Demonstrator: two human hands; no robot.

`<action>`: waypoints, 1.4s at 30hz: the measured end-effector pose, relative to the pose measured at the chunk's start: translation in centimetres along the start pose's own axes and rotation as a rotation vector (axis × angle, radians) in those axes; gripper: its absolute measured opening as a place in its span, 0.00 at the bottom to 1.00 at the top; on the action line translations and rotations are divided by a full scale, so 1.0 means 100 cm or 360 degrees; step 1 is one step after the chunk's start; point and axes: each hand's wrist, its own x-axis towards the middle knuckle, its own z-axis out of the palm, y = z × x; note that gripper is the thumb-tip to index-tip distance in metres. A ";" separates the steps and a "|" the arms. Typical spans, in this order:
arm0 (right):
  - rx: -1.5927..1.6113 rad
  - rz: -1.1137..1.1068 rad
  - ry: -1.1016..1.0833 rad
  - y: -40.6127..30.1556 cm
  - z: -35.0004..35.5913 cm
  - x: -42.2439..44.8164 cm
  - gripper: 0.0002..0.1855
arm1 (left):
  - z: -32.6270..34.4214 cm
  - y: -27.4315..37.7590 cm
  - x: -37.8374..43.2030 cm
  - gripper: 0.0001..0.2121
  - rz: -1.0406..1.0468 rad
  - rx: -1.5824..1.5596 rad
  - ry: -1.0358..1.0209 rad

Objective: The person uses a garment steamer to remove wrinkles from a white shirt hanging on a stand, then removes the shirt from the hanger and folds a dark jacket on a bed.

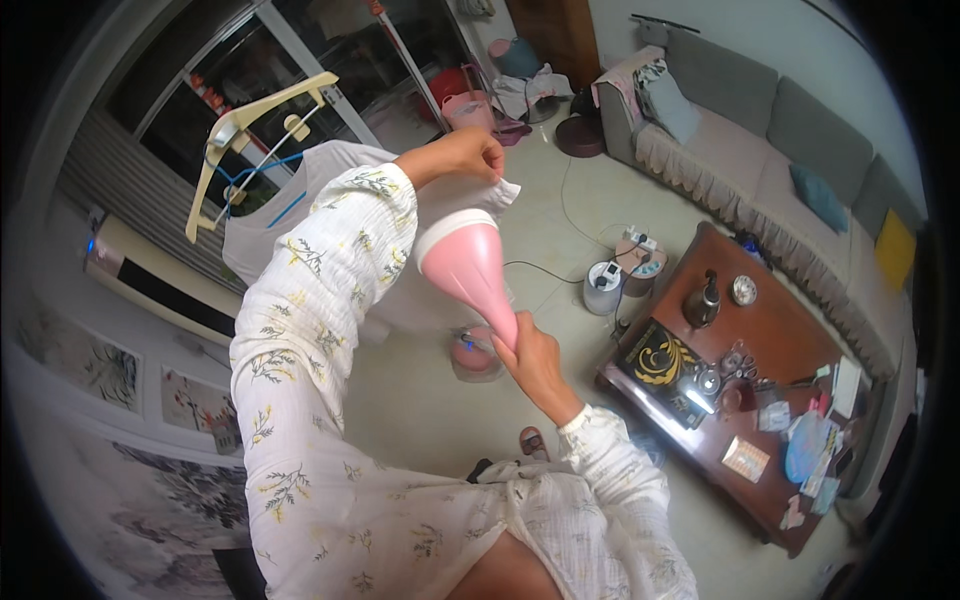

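Note:
A pale grey shirt [345,161] hangs on a blue hanger [259,172] at a cream folding hanger frame [259,112] on the upper left. My left hand [461,157] has its fingers closed on the shirt's sleeve end, stretched out to the right. Just below it, a pink handheld garment steamer [469,262] with a white rim points up at the sleeve; whether it touches the cloth is unclear. My right hand [534,364] grips its narrow handle. Behind the handle, low down, is a pink round base [474,351] with a blue light.
A wooden coffee table [765,330] at the right holds a kettle, a black box and many small items. Beside it a power strip [637,240] and cords lie over round containers. A grey sofa [720,82] lines the wall. One slipper [534,442] is on the floor.

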 end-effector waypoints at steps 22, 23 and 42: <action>-0.0335 0.0011 0.0348 0.009 0.054 0.071 0.19 | -0.035 0.015 0.036 0.03 -0.0227 0.0375 -0.0103; -0.0344 0.0138 0.0330 0.019 0.051 0.064 0.19 | -0.038 0.011 0.034 0.03 -0.0213 0.0336 -0.0021; 0.0079 0.0247 0.0367 0.025 0.039 0.032 0.18 | -0.057 -0.007 0.037 0.02 -0.0297 -0.0046 0.0066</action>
